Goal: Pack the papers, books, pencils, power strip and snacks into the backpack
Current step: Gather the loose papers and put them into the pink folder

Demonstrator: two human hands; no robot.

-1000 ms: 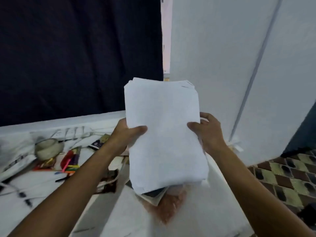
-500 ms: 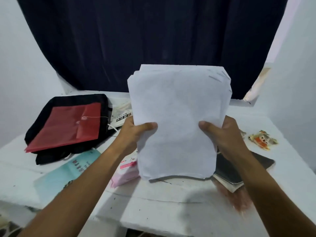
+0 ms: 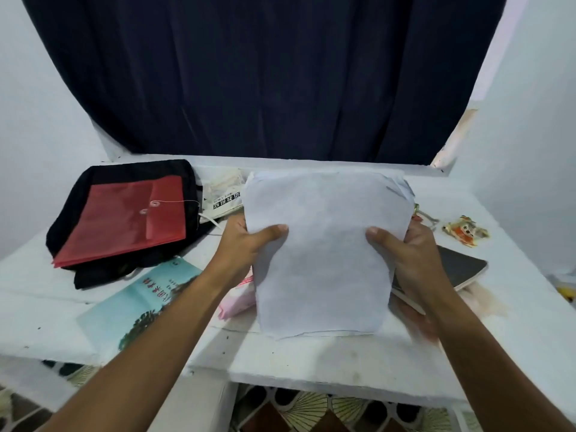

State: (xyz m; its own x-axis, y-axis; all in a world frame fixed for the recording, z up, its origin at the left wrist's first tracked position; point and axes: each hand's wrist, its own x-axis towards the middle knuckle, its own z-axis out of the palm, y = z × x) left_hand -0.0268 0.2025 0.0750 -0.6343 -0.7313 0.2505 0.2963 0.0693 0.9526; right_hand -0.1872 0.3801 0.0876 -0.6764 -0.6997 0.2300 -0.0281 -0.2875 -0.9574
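Lowered since half a second ago: stack of papers (image 3: pixel 324 254), then held up in front of the dark curtain, now with bottom edge down on the white table (image 3: pixel 311 363). Gripped at mid-height on both sides, thumbs across the front sheet: left hand (image 3: pixel 246 241) on the left edge, right hand (image 3: pixel 408 254) on the right edge, fingers hidden behind the sheets. Leaning slightly away, top corners uneven.

Nearest on the left, lying flat, a teal book (image 3: pixel 137 304), partly under the left forearm. Just beside the papers' lower left corner, a pink packet (image 3: pixel 237 297). Behind the right hand, a dark-covered book (image 3: pixel 461 269) resting on the table. Farther left, a black backpack (image 3: pixel 131 173) lying flat with a red string-tie envelope (image 3: pixel 124 222) on top. Between backpack and papers, a pale printed package (image 3: pixel 224 191). Far right, well apart from the stack, an orange snack wrapper (image 3: pixel 466 232). At the back, a dark curtain (image 3: pixel 265 73) hanging between pale walls.
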